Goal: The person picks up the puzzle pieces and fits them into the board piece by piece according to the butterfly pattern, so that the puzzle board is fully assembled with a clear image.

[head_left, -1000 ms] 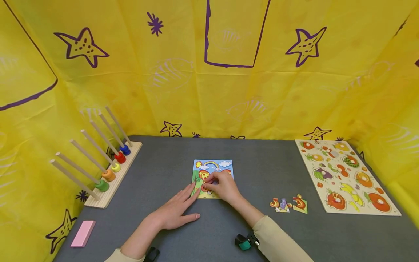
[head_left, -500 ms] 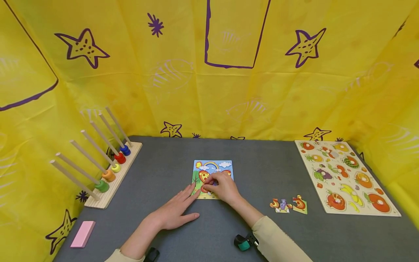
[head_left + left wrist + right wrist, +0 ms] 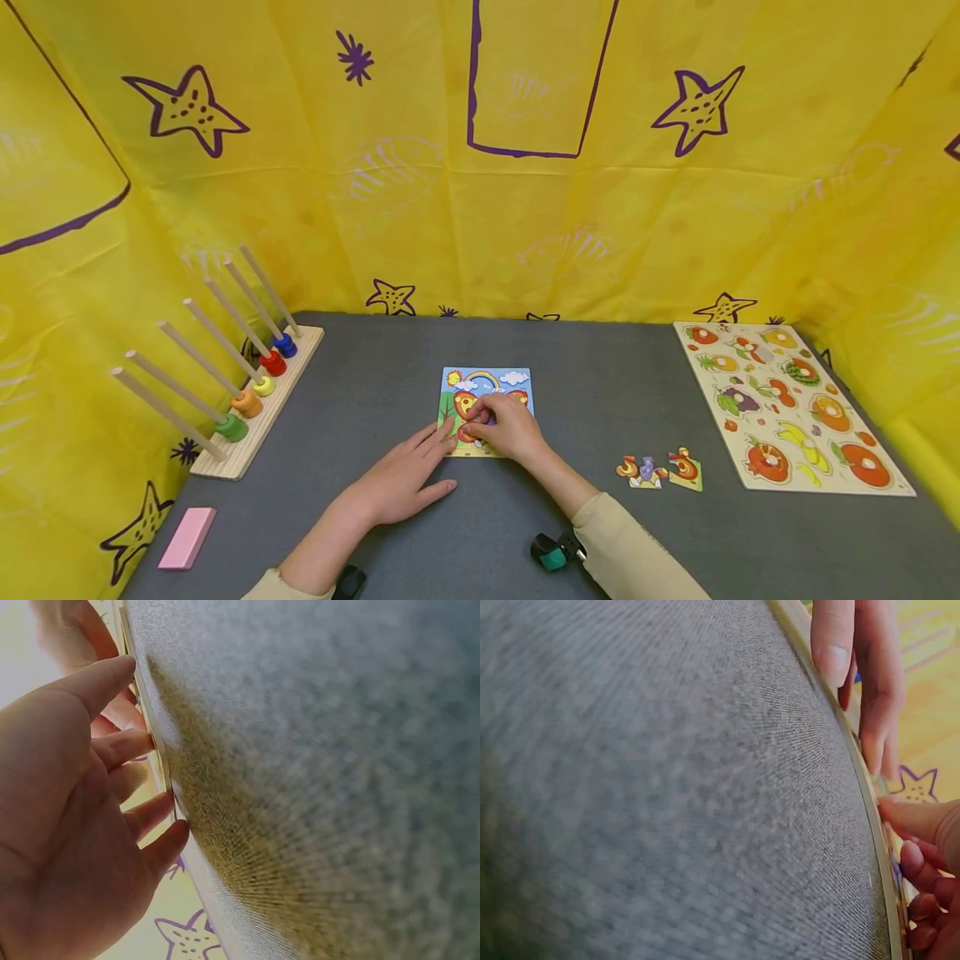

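A square picture puzzle (image 3: 515, 378) with a rainbow and butterfly lies in the middle of the grey table. My left hand (image 3: 401, 483) rests with spread, nearly straight fingers at its lower left edge. The right hand (image 3: 516, 432) is over the puzzle, thumb and index finger pinching a small piece there, mostly hidden by the fingers. In the left wrist view, the left hand's (image 3: 75, 795) fingertips touch the board edge. The right wrist view shows the right hand's (image 3: 934, 877) curled fingers at the puzzle. Loose pieces (image 3: 647, 473) lie to the right.
A wooden peg stand (image 3: 262, 419) with coloured rings stands at the left, a pink block (image 3: 187, 538) in front of it. On the right lies a fruit board (image 3: 757, 408). Yellow patterned cloth (image 3: 555, 208) surrounds the table's back and sides.
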Motion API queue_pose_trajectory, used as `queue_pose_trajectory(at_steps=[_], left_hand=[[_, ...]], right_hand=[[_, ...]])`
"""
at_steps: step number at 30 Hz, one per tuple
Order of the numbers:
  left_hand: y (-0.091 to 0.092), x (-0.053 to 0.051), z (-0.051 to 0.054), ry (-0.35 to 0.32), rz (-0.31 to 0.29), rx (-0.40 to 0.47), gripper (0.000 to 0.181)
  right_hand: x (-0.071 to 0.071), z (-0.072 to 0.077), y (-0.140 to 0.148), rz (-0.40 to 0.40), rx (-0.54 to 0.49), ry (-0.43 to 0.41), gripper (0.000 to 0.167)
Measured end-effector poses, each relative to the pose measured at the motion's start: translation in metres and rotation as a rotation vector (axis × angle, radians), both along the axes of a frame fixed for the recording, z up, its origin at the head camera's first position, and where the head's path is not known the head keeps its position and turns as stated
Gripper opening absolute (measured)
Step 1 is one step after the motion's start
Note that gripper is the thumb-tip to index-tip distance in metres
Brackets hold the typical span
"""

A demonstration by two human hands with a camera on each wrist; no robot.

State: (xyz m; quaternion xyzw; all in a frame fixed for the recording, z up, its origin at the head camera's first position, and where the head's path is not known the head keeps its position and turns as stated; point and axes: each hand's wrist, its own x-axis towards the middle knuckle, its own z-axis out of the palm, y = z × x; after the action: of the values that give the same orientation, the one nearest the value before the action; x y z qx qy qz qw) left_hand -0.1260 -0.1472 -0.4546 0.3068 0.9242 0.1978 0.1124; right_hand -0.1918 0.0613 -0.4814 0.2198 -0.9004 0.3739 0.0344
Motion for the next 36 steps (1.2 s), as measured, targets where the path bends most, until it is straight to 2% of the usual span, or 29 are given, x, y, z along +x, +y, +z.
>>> queue_pose_trajectory(at_steps=[7,15,19,21,25,31,33,36], left_hand=[[0.003,-0.001,-0.001,0.067,0.013,-0.053,0.054],[0.008,-0.006,0.003,0.202,-0.034,-0.063,0.046],[0.010,-0.011,0.001,0.264,-0.051,-0.034,0.037],[0.010,-0.014,0.000,0.271,-0.056,-0.007,0.032],[0.013,-0.017,0.000,0.211,-0.054,0.039,0.030],[0.015,-0.016,-0.001,0.126,-0.024,0.023,0.039],[0.015,-0.015,-0.001,0.091,-0.011,0.013,0.043],[0.013,-0.015,0.000,0.043,0.001,0.011,0.046]], right_hand=[[0.000,0.001,-0.001,0.003,0.023,0.014,0.013],[0.001,-0.001,-0.002,-0.047,0.065,0.044,0.013],[-0.001,-0.002,0.001,0.000,0.020,0.034,0.010],[-0.002,-0.002,0.004,0.034,-0.023,0.009,0.007],[-0.002,-0.001,0.017,0.062,-0.127,-0.063,0.003],[0.008,0.007,0.061,-0.028,-0.383,-0.196,0.011],[0.015,0.012,0.083,-0.039,-0.400,-0.211,0.013],[0.028,0.018,0.120,-0.052,-0.292,-0.162,0.010]])
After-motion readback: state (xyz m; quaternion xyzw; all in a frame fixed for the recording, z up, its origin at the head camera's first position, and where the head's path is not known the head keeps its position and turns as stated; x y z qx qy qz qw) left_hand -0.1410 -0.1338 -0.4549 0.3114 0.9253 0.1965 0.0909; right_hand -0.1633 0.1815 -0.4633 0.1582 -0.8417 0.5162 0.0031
